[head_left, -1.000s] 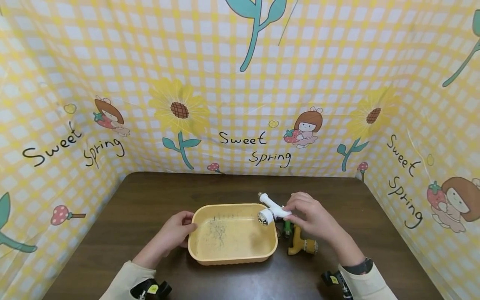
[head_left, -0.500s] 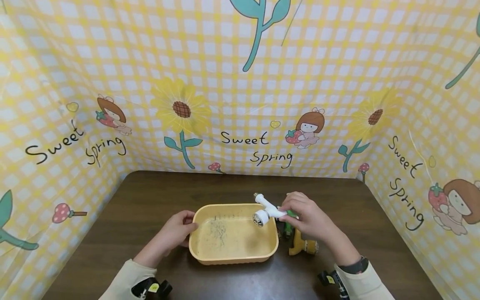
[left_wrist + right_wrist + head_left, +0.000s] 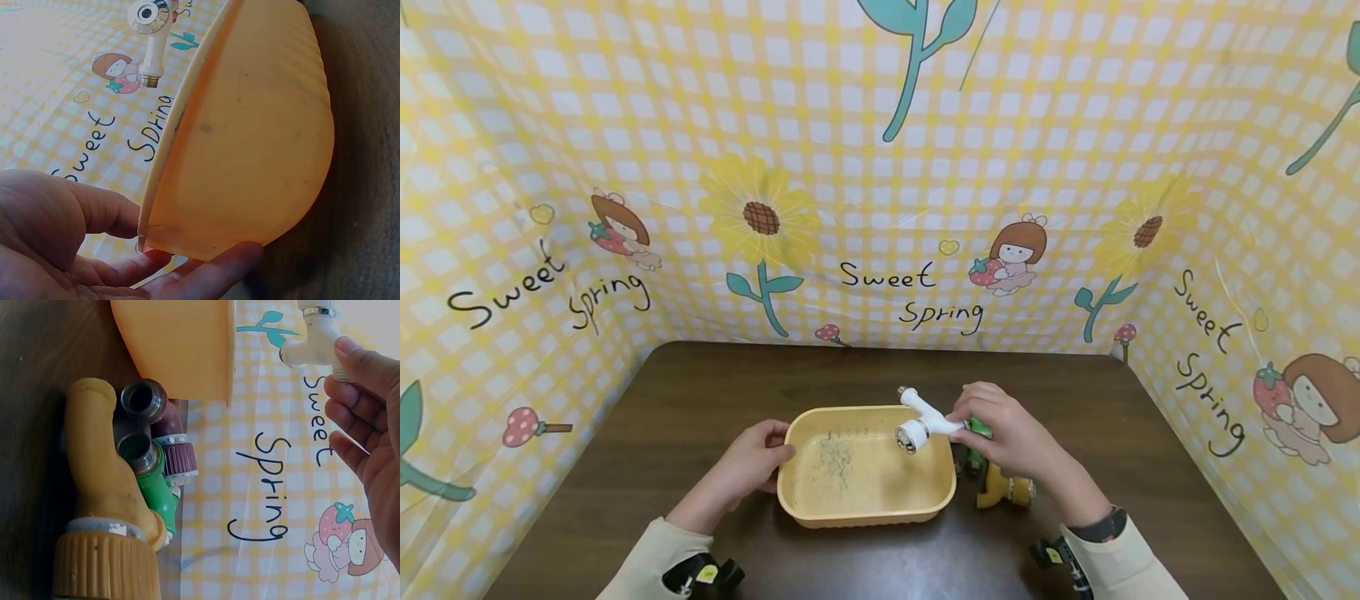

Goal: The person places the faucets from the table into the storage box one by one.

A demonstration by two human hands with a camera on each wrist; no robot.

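Observation:
My left hand [image 3: 747,465] grips the left end of a yellow plastic basin [image 3: 880,492]. In the left wrist view, the thumb lies at the basin's rim [image 3: 164,140] and the other fingers reach along its outside. With thumb and fingertips, my right hand [image 3: 1011,429] pinches a white tap [image 3: 928,421] by one end. The tap is held in the air over the basin's right part, its round ribbed knob towards me and its threaded brass end pointing away to the left. Dark specks mark the basin's floor.
Right of the basin, a mustard-yellow tap [image 3: 1000,490], a green tap [image 3: 976,460] and a maroon tap [image 3: 177,453] lie close together on the dark wooden table [image 3: 700,379]. A checked cloth [image 3: 880,192] hangs round the table's back and sides.
My right hand has moved left with the white tap, bringing it further over the basin. The left hand and the basin have stayed about where they were.

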